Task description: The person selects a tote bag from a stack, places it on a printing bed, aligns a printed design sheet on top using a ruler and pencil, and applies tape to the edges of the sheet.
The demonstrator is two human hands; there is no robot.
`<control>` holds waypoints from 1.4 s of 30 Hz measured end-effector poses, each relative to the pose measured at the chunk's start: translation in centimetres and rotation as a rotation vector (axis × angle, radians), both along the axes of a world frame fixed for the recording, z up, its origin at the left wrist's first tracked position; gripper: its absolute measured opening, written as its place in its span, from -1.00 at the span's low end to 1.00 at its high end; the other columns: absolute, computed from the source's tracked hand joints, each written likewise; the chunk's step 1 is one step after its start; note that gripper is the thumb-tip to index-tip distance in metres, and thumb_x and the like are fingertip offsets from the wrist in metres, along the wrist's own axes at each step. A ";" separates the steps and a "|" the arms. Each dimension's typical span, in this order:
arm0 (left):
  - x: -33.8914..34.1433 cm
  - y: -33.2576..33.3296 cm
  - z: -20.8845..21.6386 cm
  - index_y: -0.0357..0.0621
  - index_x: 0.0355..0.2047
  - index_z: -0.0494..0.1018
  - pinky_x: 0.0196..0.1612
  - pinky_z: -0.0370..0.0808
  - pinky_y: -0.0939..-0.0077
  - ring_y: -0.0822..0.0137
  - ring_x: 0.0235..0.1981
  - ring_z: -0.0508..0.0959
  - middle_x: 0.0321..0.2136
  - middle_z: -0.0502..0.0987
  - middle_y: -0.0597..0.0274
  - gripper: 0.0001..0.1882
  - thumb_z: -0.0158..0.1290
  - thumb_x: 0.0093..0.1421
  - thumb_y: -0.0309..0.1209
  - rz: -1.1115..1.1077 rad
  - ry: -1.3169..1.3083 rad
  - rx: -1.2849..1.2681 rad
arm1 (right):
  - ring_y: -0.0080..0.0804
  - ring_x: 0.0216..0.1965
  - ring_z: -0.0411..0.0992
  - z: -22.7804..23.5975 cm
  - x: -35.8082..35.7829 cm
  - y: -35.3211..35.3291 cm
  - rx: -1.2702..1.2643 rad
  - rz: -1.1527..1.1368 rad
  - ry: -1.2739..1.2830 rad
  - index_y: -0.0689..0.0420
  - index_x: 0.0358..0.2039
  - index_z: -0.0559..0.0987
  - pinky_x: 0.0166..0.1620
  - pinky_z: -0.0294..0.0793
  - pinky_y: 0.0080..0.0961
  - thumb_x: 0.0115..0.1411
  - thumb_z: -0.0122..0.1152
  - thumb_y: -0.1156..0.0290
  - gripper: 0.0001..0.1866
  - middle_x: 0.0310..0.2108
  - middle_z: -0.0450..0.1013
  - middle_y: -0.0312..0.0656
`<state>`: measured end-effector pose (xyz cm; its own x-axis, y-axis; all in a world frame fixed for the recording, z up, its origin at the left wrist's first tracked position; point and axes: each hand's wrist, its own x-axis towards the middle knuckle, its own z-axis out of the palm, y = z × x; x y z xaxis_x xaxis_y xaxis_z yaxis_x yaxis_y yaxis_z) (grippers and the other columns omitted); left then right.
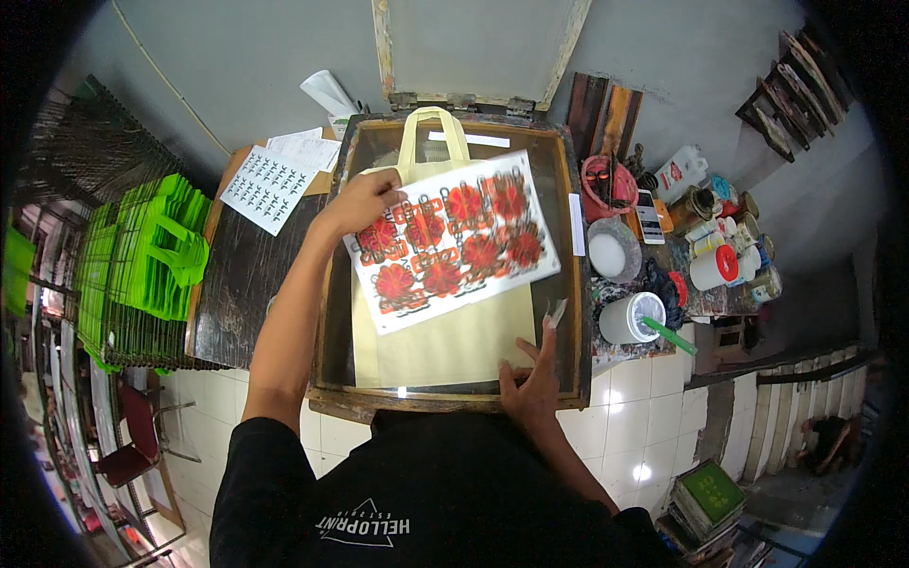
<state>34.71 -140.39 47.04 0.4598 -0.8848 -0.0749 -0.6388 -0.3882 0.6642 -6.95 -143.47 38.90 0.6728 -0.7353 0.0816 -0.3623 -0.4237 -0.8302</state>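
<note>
My left hand [367, 203] grips the upper left edge of a white sheet [456, 244] printed with rows of red flowers and dark lettering. The sheet is tilted and slightly blurred, over a pale yellow tote bag [454, 355] that lies flat with its handles at the far end. Near the bag's lower right corner is my right hand [532, 381], fingers apart, thumb by the bag's edge. A small clear strip, like tape [557, 312], clings to its raised fingertip. Under the bag is a wood-framed glass-topped table [331, 331].
A hinged frame [478, 47] stands raised behind the table. At left are a printed sheet [268, 189] and a rack of green bags [156, 256]. On the right stand a white bucket [625, 322], paint jars [712, 269], a bowl [614, 251] and a phone [650, 218].
</note>
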 end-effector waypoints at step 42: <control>-12.3 8.4 -6.8 -0.11 0.04 0.56 -0.29 0.52 0.03 -0.13 -0.34 0.63 -0.31 0.56 -0.04 -0.67 0.09 0.35 -0.25 0.535 -0.348 -0.069 | 0.05 0.19 0.43 -2.3 4.7 -3.6 -0.357 0.168 -0.096 0.41 0.44 -0.02 0.30 0.27 -0.03 0.22 0.27 0.52 -0.10 0.42 0.04 0.35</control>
